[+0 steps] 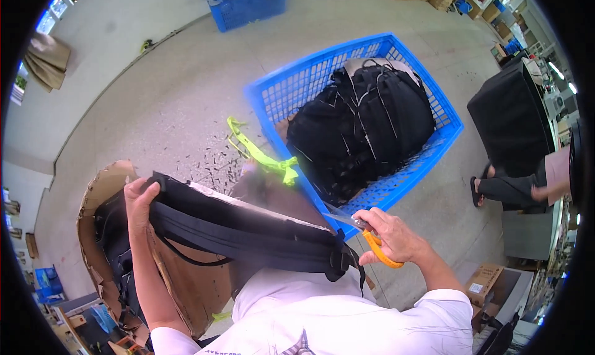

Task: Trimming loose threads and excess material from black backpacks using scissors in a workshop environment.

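Backpack (248,231) is lying across the person's lap in the lower middle of the frame, a black one with a padded strap running along its near edge. The left hand (139,200) is gripping its left end at centre left, fingers curled tight over the top edge. The right hand (393,234) is sitting at the right end, closed around orange-handled scissors (365,231), whose blades are pointing left toward the corner where the strap meets a black buckle (338,262).

By my judgement the step is snipping loose threads at that corner. To do it well, the left hand should be pulling the fabric taut, and the blade tips should be nipping only the stray thread, close to the seam but clear of the stitching and the strap webbing. Small cuts with the tips look safer than a full bite.

The backpack's long axis is running from the left hand, slightly higher, down to the lower right, ending near the scissors; its edge is turned up toward the camera.

Behind it, a blue crate (365,113) in the upper middle is holding more black bags (359,126); a yellow-green strap (260,153) is lying on the floor (155,88) just left of the crate. Cardboard (180,280) is showing under the backpack.
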`<state>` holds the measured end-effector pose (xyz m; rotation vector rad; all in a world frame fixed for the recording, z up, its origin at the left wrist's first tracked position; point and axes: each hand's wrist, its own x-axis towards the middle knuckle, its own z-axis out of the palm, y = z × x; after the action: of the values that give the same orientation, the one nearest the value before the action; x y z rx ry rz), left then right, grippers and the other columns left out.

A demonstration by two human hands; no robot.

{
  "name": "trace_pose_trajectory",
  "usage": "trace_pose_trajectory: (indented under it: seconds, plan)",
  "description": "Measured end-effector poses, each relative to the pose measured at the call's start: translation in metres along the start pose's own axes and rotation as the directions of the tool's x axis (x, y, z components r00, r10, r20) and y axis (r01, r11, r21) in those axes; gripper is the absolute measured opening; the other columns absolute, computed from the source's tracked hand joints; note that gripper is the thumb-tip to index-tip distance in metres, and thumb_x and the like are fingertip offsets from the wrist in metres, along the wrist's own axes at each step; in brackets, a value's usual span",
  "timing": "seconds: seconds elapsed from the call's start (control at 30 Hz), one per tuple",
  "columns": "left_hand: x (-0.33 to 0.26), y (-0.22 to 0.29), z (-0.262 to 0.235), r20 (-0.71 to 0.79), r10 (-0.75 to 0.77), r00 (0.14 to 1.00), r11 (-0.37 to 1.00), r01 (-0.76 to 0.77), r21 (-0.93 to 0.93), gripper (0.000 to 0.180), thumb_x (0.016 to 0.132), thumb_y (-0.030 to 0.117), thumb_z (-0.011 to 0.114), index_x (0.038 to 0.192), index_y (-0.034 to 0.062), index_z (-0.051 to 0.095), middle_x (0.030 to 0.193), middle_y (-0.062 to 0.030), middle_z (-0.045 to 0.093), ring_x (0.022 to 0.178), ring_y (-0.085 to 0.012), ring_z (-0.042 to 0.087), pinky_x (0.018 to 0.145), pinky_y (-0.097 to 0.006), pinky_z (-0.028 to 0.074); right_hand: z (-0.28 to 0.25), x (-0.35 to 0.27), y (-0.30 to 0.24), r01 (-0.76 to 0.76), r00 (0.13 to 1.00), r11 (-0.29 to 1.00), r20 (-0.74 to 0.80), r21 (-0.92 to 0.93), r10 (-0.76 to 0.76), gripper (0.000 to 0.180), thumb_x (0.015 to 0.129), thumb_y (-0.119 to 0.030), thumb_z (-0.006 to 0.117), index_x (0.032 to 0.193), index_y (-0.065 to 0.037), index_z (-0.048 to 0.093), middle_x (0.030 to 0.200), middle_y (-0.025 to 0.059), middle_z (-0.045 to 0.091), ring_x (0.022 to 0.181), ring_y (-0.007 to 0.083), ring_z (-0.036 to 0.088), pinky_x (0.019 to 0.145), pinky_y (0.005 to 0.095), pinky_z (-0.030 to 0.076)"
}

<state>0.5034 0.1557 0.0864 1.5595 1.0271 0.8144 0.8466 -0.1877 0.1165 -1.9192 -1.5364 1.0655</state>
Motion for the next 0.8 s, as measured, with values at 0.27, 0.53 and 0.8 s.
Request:
trace_pose_trajectory:
  seconds: [0.27, 0.53, 0.8]
  plan:
    - [0.003, -0.003, -0.001, 0.005, -0.029, 1.0, 0.998, 0.03, -0.059, 0.006, 0.075, -0.001, 0.064, 0.078, 0.0042, 0.066, 0.072, 0.0067, 0.059, 0.062, -0.0016, 0.05, 0.057, -0.016, 0.039, 0.007, -0.002, 0.007, 0.037, 0.989, 0.997, 0.146, -0.069, -0.027, 0.079, 0.06, -0.056, 0.074, 0.117, -0.009, 0.046, 0.091, 0.0104, 0.052, 0.081, 0.026, 0.055, 0.07, 0.0362, 0.045]
    - [0.0, -0.002, -0.002, 0.011, -0.022, 1.0, 0.998, 0.023, -0.051, 0.008, 0.075, -0.001, 0.063, 0.079, 0.0041, 0.067, 0.074, 0.0064, 0.06, 0.063, -0.0022, 0.051, 0.059, -0.016, 0.04, 0.008, 0.006, 0.005, 0.072, 0.981, 0.997, 0.183, -0.011, -0.069, 0.081, 0.062, -0.06, 0.071, 0.118, -0.008, 0.045, 0.089, 0.0099, 0.052, 0.081, 0.0263, 0.053, 0.07, 0.0363, 0.043]
    - [0.0, -0.029, -0.025, 0.036, -0.015, 0.999, 0.995, 0.018, -0.1, 0.018, 0.077, 0.002, 0.069, 0.093, 0.0057, 0.061, 0.085, -0.0013, 0.065, 0.07, -0.0071, 0.06, 0.066, -0.02, 0.049, 0.005, 0.008, 0.003, 0.066, 0.977, 0.997, 0.198, 0.038, -0.072, 0.081, 0.062, -0.06, 0.072, 0.117, -0.006, 0.048, 0.089, 0.012, 0.052, 0.083, 0.0274, 0.052, 0.071, 0.0377, 0.043]
